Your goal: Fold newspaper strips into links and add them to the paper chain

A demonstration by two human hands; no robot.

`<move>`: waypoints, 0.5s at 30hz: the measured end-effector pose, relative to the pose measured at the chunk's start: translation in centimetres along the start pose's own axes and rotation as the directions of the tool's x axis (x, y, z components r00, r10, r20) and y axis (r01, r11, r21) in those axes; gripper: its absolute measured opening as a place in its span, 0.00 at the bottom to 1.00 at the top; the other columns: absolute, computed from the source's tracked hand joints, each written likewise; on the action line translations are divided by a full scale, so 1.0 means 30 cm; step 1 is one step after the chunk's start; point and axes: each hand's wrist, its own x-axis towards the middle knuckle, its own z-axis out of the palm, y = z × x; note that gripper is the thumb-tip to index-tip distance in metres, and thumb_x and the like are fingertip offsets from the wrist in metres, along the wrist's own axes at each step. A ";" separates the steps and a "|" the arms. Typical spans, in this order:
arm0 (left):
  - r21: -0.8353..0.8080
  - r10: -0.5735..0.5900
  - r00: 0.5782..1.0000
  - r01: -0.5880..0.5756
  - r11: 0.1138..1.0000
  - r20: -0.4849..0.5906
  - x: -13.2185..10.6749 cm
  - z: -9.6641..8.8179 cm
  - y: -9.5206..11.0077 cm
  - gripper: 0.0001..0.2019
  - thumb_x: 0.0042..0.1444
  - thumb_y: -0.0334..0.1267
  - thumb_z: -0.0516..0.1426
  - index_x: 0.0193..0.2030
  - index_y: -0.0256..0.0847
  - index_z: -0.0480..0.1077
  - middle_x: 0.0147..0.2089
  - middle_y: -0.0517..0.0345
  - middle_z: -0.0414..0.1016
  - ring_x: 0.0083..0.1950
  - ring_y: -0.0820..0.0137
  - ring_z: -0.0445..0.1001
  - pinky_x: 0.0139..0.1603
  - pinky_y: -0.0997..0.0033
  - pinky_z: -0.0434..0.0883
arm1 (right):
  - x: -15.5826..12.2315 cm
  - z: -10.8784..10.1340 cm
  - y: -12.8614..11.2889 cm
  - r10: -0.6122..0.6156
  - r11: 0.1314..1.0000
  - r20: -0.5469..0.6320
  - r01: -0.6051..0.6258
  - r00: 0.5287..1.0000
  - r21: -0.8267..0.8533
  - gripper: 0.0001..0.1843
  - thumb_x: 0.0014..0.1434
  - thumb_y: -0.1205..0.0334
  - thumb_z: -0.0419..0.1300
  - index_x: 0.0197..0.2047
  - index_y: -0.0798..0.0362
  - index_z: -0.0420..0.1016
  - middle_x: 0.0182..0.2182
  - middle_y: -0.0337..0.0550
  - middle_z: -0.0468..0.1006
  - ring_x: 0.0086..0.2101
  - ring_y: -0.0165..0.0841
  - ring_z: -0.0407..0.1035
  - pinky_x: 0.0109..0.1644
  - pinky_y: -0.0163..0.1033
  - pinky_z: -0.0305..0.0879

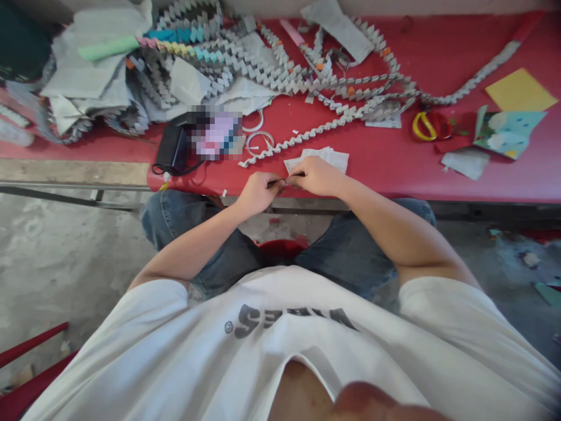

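Note:
My left hand [258, 192] and my right hand [319, 175] meet at the front edge of the red table [372, 178]. Both are closed in a pinch, fingertips nearly touching. Whatever lies between them is too small and hidden to name. Printed paper slips [338, 159] lie just behind my right hand, partly covered by it. Beyond my left hand, the loose end of a zigzag chain of folded paper [302, 138] rests on the table. It runs back to the right into a heap of similar grey-white chains [272, 71].
Yellow-handled scissors [424, 126], a yellow paper sheet [521, 89] and a patterned blue-green paper piece [511, 130] lie at right. A black adapter [170, 146] with a cable, white rings [259, 142] and a blurred-out item sit at left. Crumpled papers [90, 52] pile up behind.

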 end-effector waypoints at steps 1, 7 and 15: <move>0.003 -0.008 1.000 0.008 1.000 -0.014 -0.001 -0.002 0.005 0.14 0.71 0.44 0.61 0.45 0.36 0.86 0.38 0.52 0.89 0.40 0.67 0.86 0.45 0.69 0.79 | 0.002 0.002 0.001 -0.004 1.000 -0.012 0.004 1.000 0.015 0.13 0.70 0.62 0.67 0.32 0.50 0.87 0.27 0.40 0.83 0.29 0.34 0.69 0.38 0.44 0.56; -0.024 0.010 0.996 -0.012 1.000 -0.086 0.015 -0.039 0.032 0.15 0.68 0.46 0.65 0.39 0.36 0.86 0.34 0.52 0.88 0.34 0.70 0.85 0.39 0.71 0.78 | -0.006 -0.044 -0.031 -0.002 1.000 -0.063 0.000 0.998 -0.028 0.16 0.72 0.61 0.66 0.31 0.50 0.85 0.27 0.40 0.84 0.30 0.34 0.72 0.40 0.44 0.59; -0.099 -0.062 0.979 0.043 0.994 -0.195 0.035 -0.113 0.038 0.08 0.66 0.35 0.65 0.35 0.37 0.84 0.29 0.54 0.86 0.25 0.75 0.81 0.28 0.78 0.73 | -0.041 -0.217 0.025 0.135 0.985 -0.151 -0.116 0.979 0.126 0.14 0.72 0.66 0.66 0.32 0.51 0.85 0.27 0.44 0.86 0.30 0.38 0.80 0.40 0.46 0.72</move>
